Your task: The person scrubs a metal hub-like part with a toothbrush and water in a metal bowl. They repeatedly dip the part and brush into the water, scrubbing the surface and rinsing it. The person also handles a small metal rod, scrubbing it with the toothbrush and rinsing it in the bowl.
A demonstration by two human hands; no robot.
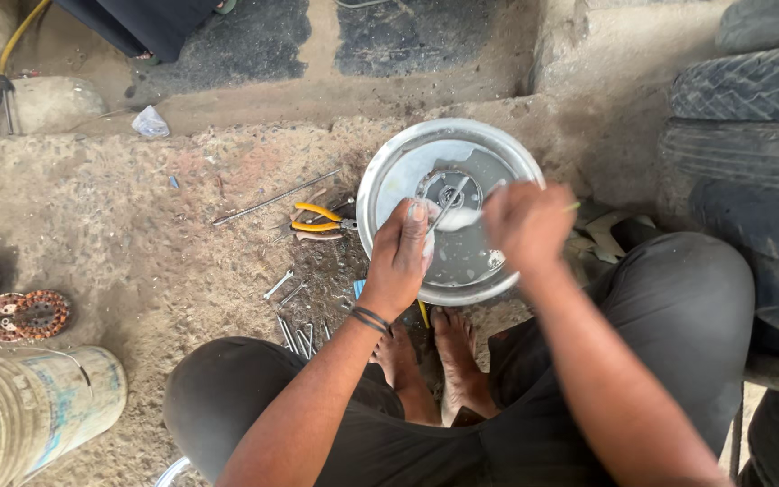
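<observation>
A round silvery metal cover (389,176) with a central hub lies on the dirt floor in front of my bare feet. My left hand (400,257) grips its near rim together with a bit of white cloth (458,217). My right hand (526,224) is closed over the cover's right side, holding a thin metal rod or tool (451,206) that points toward the hub; a yellowish tip sticks out past the fingers.
Yellow-handled pliers (317,219), a long thin rod (274,197) and several loose bolts (295,316) lie left of the cover. A copper-wound motor stator (27,315) and a plastic bucket (33,406) sit at the left. Stacked tyres (750,135) rise on the right.
</observation>
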